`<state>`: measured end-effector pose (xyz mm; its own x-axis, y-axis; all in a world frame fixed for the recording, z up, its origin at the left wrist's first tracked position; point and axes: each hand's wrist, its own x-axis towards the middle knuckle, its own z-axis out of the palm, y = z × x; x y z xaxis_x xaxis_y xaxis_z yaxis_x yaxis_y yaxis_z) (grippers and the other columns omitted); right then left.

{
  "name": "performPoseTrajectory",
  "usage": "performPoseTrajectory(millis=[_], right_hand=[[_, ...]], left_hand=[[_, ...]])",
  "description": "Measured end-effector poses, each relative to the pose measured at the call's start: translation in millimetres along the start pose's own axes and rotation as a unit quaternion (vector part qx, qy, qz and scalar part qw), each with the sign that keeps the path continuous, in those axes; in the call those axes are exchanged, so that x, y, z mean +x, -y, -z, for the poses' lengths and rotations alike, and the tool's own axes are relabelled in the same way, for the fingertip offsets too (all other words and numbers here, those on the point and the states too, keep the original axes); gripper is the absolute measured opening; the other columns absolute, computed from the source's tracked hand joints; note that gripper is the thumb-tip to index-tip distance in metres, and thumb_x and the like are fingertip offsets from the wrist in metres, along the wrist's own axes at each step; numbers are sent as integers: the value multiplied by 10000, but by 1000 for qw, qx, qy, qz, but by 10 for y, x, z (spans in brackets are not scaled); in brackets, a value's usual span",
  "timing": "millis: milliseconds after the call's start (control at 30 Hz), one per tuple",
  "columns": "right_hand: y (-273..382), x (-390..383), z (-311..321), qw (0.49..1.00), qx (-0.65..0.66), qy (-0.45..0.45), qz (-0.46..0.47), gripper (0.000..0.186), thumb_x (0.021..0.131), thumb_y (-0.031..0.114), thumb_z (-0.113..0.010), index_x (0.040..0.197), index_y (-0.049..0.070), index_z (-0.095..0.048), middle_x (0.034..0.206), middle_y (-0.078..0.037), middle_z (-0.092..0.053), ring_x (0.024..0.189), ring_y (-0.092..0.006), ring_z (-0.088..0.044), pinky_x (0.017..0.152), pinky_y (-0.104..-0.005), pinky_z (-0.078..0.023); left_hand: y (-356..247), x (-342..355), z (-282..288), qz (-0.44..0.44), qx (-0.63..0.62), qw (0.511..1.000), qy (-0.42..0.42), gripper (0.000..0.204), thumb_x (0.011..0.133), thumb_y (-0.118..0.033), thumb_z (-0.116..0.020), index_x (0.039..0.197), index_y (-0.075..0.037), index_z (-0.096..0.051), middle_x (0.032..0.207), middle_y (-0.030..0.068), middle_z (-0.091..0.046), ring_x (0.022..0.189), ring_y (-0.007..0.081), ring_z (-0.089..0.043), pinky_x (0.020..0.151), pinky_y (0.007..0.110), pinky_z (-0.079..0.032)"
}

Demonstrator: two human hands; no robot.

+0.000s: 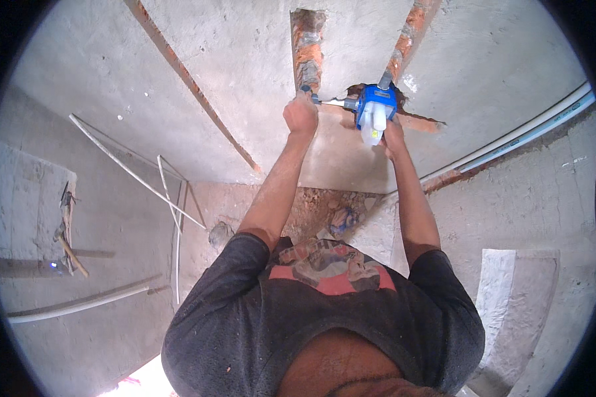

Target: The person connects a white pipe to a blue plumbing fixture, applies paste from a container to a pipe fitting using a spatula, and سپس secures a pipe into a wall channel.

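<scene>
A blue box-shaped fitting (377, 100) with white plastic parts on its front sits at a broken-out hollow in the wall. It looks like a concealed plumbing valve body. A grey connector joins its left side to a short white pipe (333, 102), which ends in a dark grey elbow (306, 90). My left hand (301, 114) is closed round that elbow, below the middle groove. Under the box's right side, my right hand (393, 137) grips the blue fitting, its fingertips partly hidden behind it. Another grey connector (385, 81) rises from the top into the right groove.
Grooves chased down to brick (198, 92) run along the plastered wall. White pipes (126, 162) lean at the left, and more pipes (516, 139) run along the right wall's channel. A hammer (69, 251) rests on a ledge at far left. Rubble (311, 208) lies below.
</scene>
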<state>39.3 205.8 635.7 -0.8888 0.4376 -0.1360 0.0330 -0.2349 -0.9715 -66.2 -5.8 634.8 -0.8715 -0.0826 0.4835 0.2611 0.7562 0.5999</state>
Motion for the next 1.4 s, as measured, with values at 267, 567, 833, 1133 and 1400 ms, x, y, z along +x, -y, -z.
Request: performPoseTrajectory(millis=[267,567,833,1133,1400], right_hand=[[4,3,-39,995,-95,12,10,584,843,368,-741,1287,74,-502,1084,-82,-648,900,-171,-664,708,-323,-560],[-178,150,-2,995,-95,14,34,622,830,451,-764,1282,106,-513,1070,-31,-620,876,-143,-627,715,-327,-534],[-11,75,-19,997,-80,18,9,637,812,398,-798,1286,87,-508,1085,-36,-630,917,-148,-629,766,-322,-534],[-151,244,117,995,-97,30,6,525,817,364,-800,1208,90,-582,1058,-33,-653,931,-148,-639,787,-330,-544],[-146,319,136,995,-77,58,32,527,817,368,-800,1203,81,-585,1053,-39,-663,902,-149,-650,779,-322,-548]], left_hand=[[14,-18,-99,5,-15,999,-31,287,951,-268,-556,792,-39,-626,669,222,-651,620,419,-653,593,512,-509],[-9,39,-323,-6,-25,997,-72,274,957,-265,-547,795,-49,-598,627,217,-632,590,422,-645,566,511,-514],[-36,30,-61,11,13,999,38,238,932,-267,-571,925,-35,-623,690,246,-654,661,434,-660,612,527,-513],[-131,61,65,-44,8,998,54,260,926,-222,-567,1081,-13,-581,783,258,-677,707,431,-675,651,519,-532],[-35,181,0,-75,51,990,110,228,908,-186,-563,1033,-4,-621,746,253,-661,703,428,-667,656,520,-531]])
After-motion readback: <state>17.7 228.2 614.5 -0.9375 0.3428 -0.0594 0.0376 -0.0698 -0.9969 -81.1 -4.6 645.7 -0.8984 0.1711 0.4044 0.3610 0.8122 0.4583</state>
